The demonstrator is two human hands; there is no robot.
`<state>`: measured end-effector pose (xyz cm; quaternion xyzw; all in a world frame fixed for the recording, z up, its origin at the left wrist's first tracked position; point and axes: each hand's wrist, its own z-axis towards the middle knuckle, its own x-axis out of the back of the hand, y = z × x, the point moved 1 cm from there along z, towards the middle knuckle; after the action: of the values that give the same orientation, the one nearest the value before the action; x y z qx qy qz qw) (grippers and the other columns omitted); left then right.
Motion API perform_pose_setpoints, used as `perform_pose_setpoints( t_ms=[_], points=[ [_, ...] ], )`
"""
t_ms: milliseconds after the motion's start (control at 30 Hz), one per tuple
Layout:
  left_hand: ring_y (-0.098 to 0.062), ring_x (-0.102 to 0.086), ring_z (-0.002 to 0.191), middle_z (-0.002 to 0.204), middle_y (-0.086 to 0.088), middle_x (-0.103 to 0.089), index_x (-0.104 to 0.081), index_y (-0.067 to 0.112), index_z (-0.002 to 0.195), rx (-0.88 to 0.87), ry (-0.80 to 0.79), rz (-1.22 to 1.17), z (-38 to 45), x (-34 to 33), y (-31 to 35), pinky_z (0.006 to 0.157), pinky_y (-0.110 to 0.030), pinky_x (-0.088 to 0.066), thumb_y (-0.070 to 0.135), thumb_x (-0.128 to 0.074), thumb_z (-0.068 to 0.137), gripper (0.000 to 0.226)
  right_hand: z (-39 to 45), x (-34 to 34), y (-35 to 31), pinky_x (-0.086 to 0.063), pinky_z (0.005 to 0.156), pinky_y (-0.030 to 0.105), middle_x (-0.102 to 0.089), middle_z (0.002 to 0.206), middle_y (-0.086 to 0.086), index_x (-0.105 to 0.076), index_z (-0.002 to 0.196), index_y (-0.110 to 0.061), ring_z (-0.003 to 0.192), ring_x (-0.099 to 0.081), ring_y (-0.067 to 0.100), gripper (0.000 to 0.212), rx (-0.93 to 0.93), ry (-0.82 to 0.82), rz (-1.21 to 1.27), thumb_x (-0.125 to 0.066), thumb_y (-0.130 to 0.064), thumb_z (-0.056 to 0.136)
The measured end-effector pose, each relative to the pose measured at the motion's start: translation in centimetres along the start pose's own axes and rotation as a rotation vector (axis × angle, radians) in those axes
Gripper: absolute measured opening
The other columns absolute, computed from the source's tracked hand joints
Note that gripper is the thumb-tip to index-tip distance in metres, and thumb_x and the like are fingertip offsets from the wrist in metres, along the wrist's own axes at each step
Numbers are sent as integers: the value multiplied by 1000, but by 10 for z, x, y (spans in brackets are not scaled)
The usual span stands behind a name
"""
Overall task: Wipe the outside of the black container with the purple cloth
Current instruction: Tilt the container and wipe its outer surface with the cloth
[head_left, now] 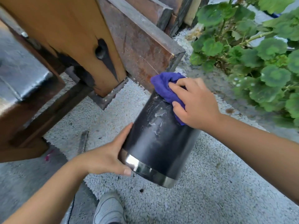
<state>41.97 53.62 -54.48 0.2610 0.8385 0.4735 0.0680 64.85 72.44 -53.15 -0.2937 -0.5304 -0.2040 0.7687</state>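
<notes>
A black container (155, 139) with a shiny metal band at its near end is held tilted above the pebbled ground, its far end pointing away from me. Whitish smears run along its upper side. My left hand (108, 157) grips the near end, thumb on the metal band. My right hand (194, 102) presses a bunched purple cloth (166, 84) against the container's far upper side. The container's far end is hidden behind the cloth.
A wooden post (77, 46) in a metal base and rusty brown beams (142, 46) stand just beyond the container. Green leafy plants (258, 62) fill the right side. My grey shoe (108, 209) rests on the pebbled ground (202, 199) below.
</notes>
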Motion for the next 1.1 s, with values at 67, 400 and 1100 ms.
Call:
perform_pose_setpoints(
  t_ms=[67, 400, 1100],
  points=[
    [28, -25, 129, 141, 56, -10, -1, 70, 133, -63, 168, -14, 5, -14, -2, 98, -2, -31, 41, -77, 59, 110, 0, -1, 0, -47, 81, 42, -61, 115, 11, -60, 128, -8, 91, -53, 39, 52, 18, -3, -2, -53, -32, 83],
    [13, -11, 144, 156, 28, -11, -10, 55, 141, -106, 507, 85, 14, -40, -11, 116, -11, -12, 65, -75, 58, 106, -25, 6, -34, -40, 97, 51, -57, 130, 20, -70, 108, -9, 133, -41, 43, 44, 181, -170, 170, -63, -40, 78],
    [18, 7, 142, 151, 45, 16, 10, 62, 140, -79, 458, 267, 14, -68, 11, 112, -13, -7, 74, -69, 56, 115, 26, 20, 0, -28, 107, 54, -63, 117, 4, -58, 122, -17, 136, -39, 41, 39, 23, -240, -17, -49, -32, 88]
  ],
)
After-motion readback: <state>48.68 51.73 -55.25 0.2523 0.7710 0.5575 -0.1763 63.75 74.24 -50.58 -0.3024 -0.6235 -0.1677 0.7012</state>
